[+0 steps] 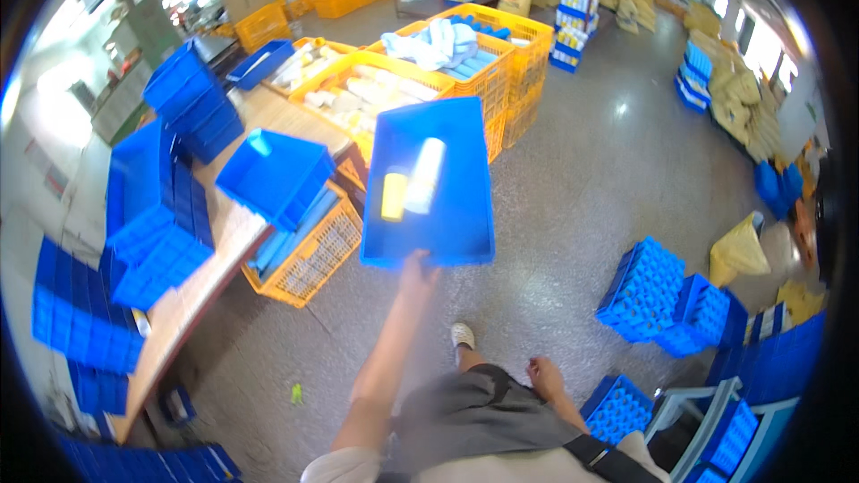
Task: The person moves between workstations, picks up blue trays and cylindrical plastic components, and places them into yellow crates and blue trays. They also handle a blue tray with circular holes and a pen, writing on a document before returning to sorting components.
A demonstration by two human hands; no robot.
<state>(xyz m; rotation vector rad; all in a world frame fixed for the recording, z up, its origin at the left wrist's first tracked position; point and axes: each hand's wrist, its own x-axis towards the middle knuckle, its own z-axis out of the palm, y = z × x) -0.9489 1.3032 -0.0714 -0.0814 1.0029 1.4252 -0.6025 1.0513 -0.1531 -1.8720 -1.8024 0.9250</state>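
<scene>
My left arm reaches forward, and my left hand (419, 273) grips the near edge of a shallow blue plastic bin (465, 224). Inside the bin lie a white roll (426, 175) and a shorter yellow roll (394, 196), side by side. The bin is tilted so that its inside faces me. My right hand (544, 377) hangs low beside my right thigh, its fingers loosely curled and nothing visible in them. To the left of the held bin, another blue bin (273, 174) with a light-blue roll in it rests at the table's edge.
Stacked blue bins (148, 188) stand along the wooden table (210, 237) on the left. Yellow crates (304, 264) of rolls stand beside and beyond it. On the right floor are blue bins (644, 291) packed with rolls, sacks (738, 250) and a metal-framed cart (707, 429).
</scene>
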